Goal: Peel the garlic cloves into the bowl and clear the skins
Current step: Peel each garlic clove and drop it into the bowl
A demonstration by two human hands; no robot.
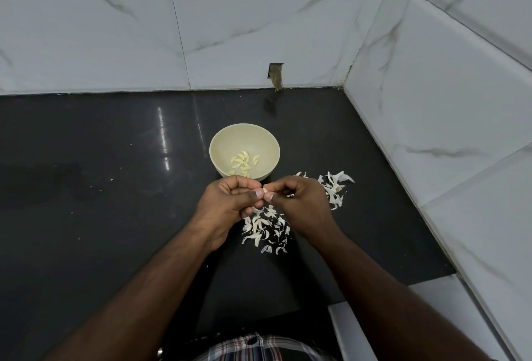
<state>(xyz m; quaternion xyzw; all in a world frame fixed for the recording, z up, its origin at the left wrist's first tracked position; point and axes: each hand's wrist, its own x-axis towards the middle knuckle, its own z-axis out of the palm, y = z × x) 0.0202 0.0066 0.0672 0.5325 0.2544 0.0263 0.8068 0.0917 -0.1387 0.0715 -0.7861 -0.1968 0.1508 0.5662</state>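
Pinching one garlic clove (265, 189) between them, the left hand (230, 202) and right hand (299, 202) work just near of the bowl (221, 136), which holds about a dozen peeled cloves (243, 162); loose skins (266, 229) beneath remain uncleared on the counter (100, 188)

The clove (265, 189) is mostly hidden between the fingertips of both hands; the bowl's (218, 142) near rim sits behind the left hand (230, 202).

Dark glossy counter (100, 217) bearing a cream bowl (221, 142), two heaps of garlic skins (266, 229), scattered specks.
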